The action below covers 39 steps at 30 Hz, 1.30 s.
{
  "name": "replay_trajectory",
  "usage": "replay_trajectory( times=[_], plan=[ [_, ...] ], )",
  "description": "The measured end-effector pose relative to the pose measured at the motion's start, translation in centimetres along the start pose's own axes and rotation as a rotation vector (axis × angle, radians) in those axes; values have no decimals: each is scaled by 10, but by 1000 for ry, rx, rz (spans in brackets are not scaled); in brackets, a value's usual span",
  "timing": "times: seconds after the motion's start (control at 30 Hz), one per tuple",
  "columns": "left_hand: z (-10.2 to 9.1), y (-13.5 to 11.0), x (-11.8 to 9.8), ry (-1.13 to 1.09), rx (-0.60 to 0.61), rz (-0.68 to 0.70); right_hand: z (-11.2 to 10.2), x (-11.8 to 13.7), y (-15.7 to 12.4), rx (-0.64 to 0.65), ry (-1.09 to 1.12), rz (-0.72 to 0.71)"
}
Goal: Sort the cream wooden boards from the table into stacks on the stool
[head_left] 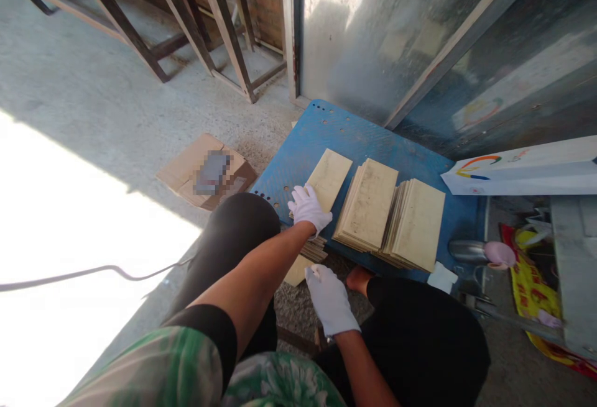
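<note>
My left hand [310, 209], in a white glove, lies with fingers spread on the near end of a cream rectangular board [330, 177] at the left of a blue platform [298, 146]. My right hand [330, 298], also gloved, is lower and closer to me, its fingers curled in; what they may hold is too small to make out. Just left of its fingertips, partly hidden below my left wrist, are more cream boards [297, 272]. Two thick stacks of similar boards stand to the right, a middle stack [370, 205] with dark smudges and a right stack [418, 224].
A cardboard box [186, 174] sits on the floor at left. Right of the platform are a metal cup [466, 250], a white folded cloth or paper [442, 278] and a yellow-red bag [534, 289]. Metal panels [354, 53] rise behind. A cable [102, 269] crosses the floor.
</note>
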<state>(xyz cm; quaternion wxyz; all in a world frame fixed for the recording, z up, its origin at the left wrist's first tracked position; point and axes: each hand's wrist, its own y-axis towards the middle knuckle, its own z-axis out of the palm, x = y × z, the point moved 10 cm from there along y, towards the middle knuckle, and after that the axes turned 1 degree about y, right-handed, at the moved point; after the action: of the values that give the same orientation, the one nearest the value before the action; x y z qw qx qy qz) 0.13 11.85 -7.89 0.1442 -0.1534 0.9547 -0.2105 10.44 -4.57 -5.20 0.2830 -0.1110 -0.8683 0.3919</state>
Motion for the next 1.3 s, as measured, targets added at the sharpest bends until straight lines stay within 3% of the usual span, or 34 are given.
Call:
replay_trajectory(
  times=[0.83,1.13,1.3],
  plan=[
    [-15,-5,-2,-47,35,-65,1,-1,1,0,-2,-16],
    [-14,-7,8,-54,64,-28,-3,1,1,-26,3,-18],
    [-27,-12,17,-94,99,-31,-8,3,5,-70,17,-54]
  ],
)
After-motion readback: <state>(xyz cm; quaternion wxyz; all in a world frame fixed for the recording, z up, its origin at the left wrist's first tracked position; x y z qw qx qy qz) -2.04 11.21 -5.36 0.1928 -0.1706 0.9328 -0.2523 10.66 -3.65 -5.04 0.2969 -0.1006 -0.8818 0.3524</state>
